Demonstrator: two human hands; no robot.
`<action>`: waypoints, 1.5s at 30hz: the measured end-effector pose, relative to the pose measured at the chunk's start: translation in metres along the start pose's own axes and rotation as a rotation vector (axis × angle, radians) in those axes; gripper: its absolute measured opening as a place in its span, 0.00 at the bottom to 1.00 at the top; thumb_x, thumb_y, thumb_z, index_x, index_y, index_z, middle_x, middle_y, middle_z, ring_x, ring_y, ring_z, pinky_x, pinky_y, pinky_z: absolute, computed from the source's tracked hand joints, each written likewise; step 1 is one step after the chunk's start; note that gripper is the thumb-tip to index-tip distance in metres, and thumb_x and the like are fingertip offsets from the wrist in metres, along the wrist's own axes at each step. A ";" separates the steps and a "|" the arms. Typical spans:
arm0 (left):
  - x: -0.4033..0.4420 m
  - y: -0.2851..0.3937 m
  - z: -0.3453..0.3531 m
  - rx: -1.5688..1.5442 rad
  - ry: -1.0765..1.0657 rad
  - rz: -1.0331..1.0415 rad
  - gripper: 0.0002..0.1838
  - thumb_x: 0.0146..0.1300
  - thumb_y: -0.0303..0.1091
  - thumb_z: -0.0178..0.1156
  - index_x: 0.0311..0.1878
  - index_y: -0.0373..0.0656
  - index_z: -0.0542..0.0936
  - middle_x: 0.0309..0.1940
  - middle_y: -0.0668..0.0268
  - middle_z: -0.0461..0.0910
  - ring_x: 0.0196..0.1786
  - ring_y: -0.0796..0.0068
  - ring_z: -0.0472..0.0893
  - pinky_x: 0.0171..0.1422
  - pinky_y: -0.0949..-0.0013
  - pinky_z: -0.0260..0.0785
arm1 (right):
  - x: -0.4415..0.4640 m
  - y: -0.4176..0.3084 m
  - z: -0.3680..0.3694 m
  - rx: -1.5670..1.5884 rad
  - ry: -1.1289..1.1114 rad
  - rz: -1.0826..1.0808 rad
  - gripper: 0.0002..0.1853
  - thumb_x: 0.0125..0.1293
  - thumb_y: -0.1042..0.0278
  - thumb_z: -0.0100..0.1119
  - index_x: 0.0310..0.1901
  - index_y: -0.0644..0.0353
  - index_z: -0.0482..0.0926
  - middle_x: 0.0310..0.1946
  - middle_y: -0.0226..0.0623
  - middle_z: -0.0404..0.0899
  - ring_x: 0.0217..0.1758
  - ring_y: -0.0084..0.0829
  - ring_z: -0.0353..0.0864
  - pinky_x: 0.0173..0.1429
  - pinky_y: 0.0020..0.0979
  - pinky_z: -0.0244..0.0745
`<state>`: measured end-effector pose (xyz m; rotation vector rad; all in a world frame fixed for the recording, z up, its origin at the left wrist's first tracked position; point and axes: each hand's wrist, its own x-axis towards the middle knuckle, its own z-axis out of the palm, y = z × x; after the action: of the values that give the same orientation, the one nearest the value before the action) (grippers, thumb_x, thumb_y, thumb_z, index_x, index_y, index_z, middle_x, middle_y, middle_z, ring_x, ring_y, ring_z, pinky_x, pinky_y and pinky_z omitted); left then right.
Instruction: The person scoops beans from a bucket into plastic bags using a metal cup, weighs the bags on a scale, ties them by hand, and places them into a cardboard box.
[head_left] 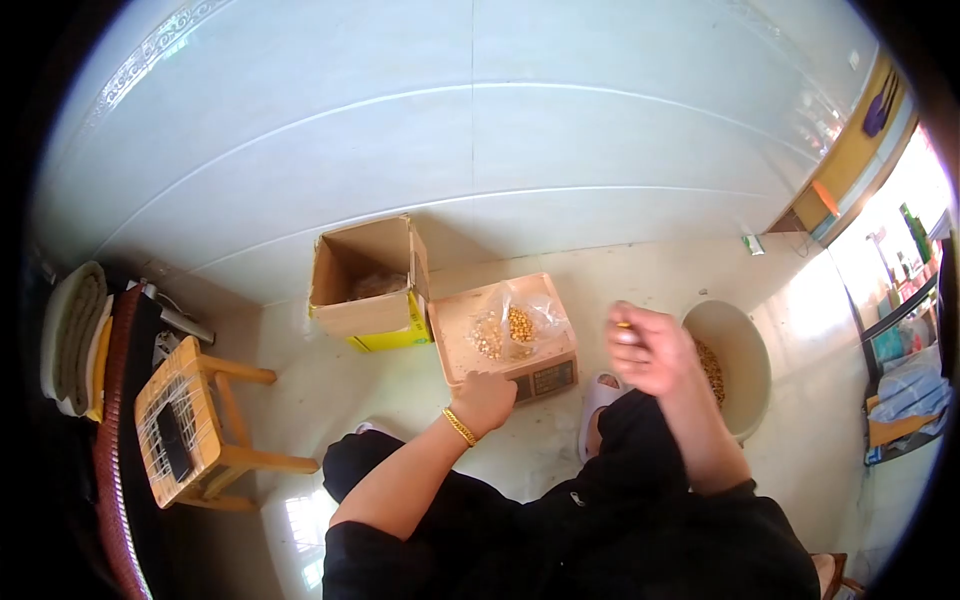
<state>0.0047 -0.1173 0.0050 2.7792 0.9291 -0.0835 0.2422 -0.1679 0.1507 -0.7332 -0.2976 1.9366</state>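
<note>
My left hand [482, 402], with a gold bracelet [459, 427] at its wrist, is closed at the near edge of a shallow tray-like box [455, 335]; what it holds, if anything, is hidden. Clear plastic bags [545, 308] lie on that box, with small golden pieces [521, 324] and paler pieces [487, 336] in them. Raised to the right, my right hand [645, 348] pinches a small yellowish piece [624, 325] between thumb and finger. Just beyond it stands a round pale bucket [735, 350] with many small brown-yellow pieces [710, 372] inside.
An open cardboard box [375, 318] stands behind and left of the tray-like box. At the left is a wooden stool [215, 450] with a dark phone-like object [176, 440] on it. A tiled wall [400, 130] rises behind; cluttered shelves [905, 350] are at the right.
</note>
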 end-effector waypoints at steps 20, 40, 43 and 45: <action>0.001 0.003 0.007 0.017 -0.140 0.015 0.09 0.54 0.37 0.59 0.35 0.44 0.79 0.30 0.57 0.81 0.36 0.56 0.81 0.39 0.56 0.73 | -0.110 -0.103 -0.400 -0.235 0.974 -0.541 0.10 0.63 0.66 0.49 0.42 0.62 0.72 0.33 0.37 0.73 0.30 0.26 0.70 0.34 0.30 0.70; 0.015 0.002 -0.003 0.013 -0.185 0.009 0.13 0.54 0.41 0.61 0.38 0.43 0.78 0.32 0.57 0.80 0.37 0.57 0.81 0.40 0.56 0.73 | 0.125 0.051 -0.053 -1.889 0.340 -0.386 0.10 0.52 0.66 0.57 0.35 0.57 0.81 0.28 0.41 0.81 0.34 0.36 0.80 0.41 0.36 0.73; 0.007 0.002 -0.004 0.006 -0.163 -0.005 0.11 0.54 0.38 0.59 0.36 0.43 0.79 0.31 0.56 0.81 0.36 0.58 0.82 0.39 0.57 0.73 | 0.141 0.092 -0.115 -2.174 0.121 -0.079 0.12 0.53 0.65 0.56 0.38 0.59 0.81 0.35 0.45 0.80 0.43 0.43 0.79 0.45 0.39 0.73; 0.003 0.000 -0.003 0.006 -0.135 -0.017 0.09 0.54 0.36 0.56 0.33 0.43 0.81 0.30 0.56 0.82 0.35 0.59 0.82 0.39 0.57 0.73 | 0.146 0.099 -0.143 -2.200 0.038 0.163 0.12 0.52 0.66 0.54 0.38 0.57 0.82 0.36 0.43 0.81 0.46 0.43 0.79 0.46 0.39 0.73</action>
<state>0.0067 -0.1146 0.0079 2.7314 0.9195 -0.2734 0.2113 -0.1018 -0.0645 -2.0183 -2.4804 0.9363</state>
